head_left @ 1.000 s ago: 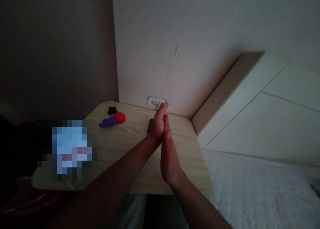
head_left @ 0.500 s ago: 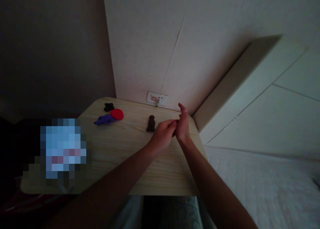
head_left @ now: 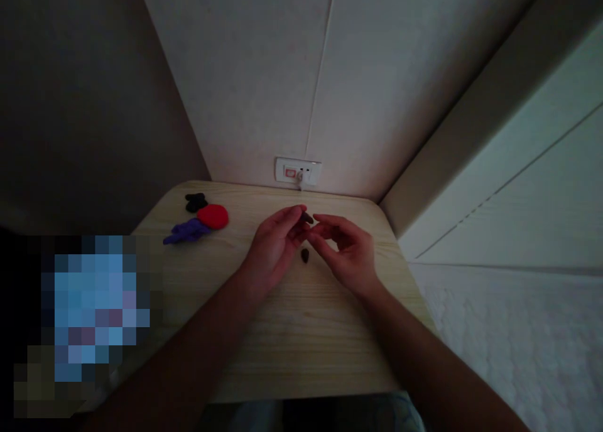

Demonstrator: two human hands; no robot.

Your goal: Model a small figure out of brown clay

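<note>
My left hand (head_left: pixel 273 243) is closed around a piece of dark brown modelling clay (head_left: pixel 306 218), its thumb lying on top. Part of that clay is hidden by the fingers. Close against it on the right, my right hand (head_left: pixel 346 243) has curved fingers, with thumb and index finger apart at the tips. Nothing shows clearly between them. On the table just below both hands lies a small brown clay lump (head_left: pixel 305 255).
The pale wooden table (head_left: pixel 292 344) carries a red clay disc (head_left: pixel 213 216), a purple clay shape (head_left: pixel 187 230) and a black clay shape (head_left: pixel 196 201) at left. A blurred-out patch (head_left: pixel 94 300) covers the near left corner. Behind is a wall socket (head_left: pixel 298 171).
My hands, pressed together before, have come apart and turned toward each other. The brown clay figure that stood on the table no longer shows there; brown clay is in my left hand.
</note>
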